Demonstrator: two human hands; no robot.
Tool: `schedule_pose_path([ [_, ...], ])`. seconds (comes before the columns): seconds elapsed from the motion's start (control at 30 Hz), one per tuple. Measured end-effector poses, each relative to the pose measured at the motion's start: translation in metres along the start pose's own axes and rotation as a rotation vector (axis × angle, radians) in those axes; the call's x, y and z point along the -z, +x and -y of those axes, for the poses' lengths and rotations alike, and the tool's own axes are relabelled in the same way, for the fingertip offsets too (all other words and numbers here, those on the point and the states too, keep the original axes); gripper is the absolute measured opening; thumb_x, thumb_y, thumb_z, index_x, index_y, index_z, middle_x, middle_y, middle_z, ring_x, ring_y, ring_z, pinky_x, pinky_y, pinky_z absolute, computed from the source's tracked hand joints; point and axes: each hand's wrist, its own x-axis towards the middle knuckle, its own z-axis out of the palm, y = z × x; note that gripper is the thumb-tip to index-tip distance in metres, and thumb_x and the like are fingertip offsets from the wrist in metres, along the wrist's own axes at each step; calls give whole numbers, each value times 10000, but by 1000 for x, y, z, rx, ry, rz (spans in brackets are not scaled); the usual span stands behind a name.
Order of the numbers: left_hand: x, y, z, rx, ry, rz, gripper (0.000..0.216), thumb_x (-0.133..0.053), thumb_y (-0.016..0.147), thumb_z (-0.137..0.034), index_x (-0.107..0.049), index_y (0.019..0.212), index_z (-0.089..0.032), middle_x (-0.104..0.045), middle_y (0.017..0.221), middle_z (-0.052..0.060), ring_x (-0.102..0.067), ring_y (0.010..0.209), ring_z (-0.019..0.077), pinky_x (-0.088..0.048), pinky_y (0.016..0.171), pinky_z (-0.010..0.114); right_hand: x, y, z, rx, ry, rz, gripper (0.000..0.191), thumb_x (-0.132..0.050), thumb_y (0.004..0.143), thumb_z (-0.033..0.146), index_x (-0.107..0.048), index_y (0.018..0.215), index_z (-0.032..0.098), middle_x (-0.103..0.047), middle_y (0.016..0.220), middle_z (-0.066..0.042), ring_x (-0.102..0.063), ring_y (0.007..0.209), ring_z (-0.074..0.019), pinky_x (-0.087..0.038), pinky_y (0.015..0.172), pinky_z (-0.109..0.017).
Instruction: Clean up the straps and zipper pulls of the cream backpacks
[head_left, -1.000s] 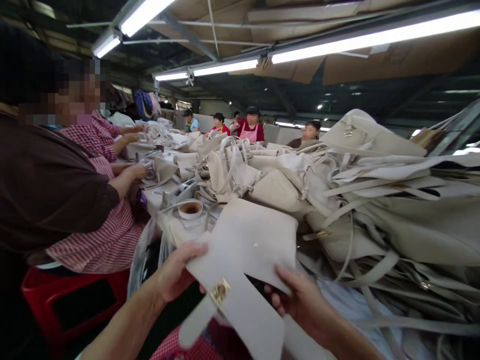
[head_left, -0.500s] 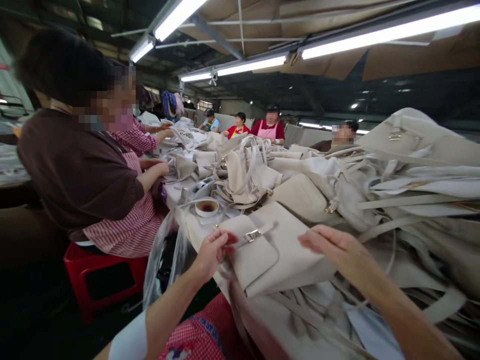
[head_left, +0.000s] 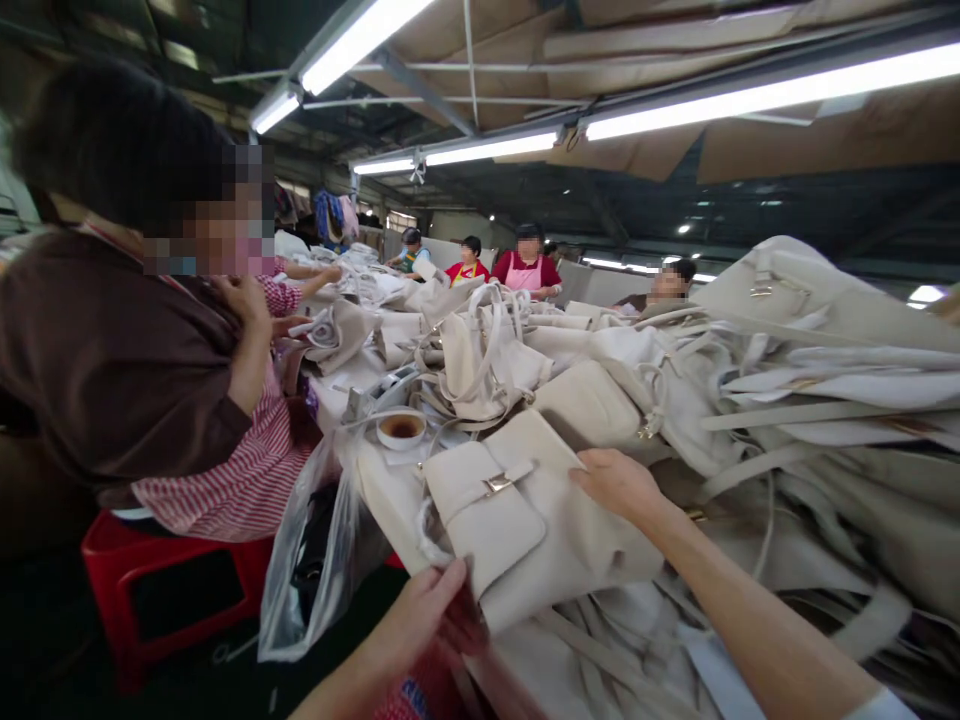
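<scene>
A cream leather bag (head_left: 525,520) with a gold clasp (head_left: 496,484) on its front flap lies at the near edge of the table. My left hand (head_left: 427,610) grips its lower near corner, fingers curled under the edge. My right hand (head_left: 616,482) rests on the bag's upper right side, fingers bent over it. Loose cream straps trail below the bag.
A tall heap of cream bags and straps (head_left: 787,400) fills the table's right side. A small white bowl of brown liquid (head_left: 401,428) sits beyond the bag. A person in a brown top (head_left: 112,360) sits on a red stool (head_left: 150,590) at left. A clear plastic bag (head_left: 315,560) hangs off the edge. Other workers sit farther back.
The bag went from being held up in front of me to lying flat on the table. My left hand slid down to its near corner; my right hand settled onto its right side.
</scene>
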Motion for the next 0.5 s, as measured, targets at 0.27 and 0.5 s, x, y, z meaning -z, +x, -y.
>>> schedule_pose_path([
  [0.27, 5, -41, -50, -321, -224, 12, 464, -887, 575, -489, -750, 878, -165, -725, 855, 58, -641, 793, 202, -523, 717, 301, 90, -26, -28, -5, 315, -83, 194, -619, 820, 310, -668, 683, 182, -668, 696, -28, -595, 713, -195, -359, 609, -257],
  [0.5, -23, -40, -179, -619, -157, -179, 291, -799, 542, -253, -660, 773, -143, -628, 618, -45, -536, 566, 99, -425, 571, 191, 29, -58, -2, -188, 973, -271, 216, -598, 756, 393, -626, 759, 179, -628, 685, -14, -541, 664, -172, -378, 578, -251],
])
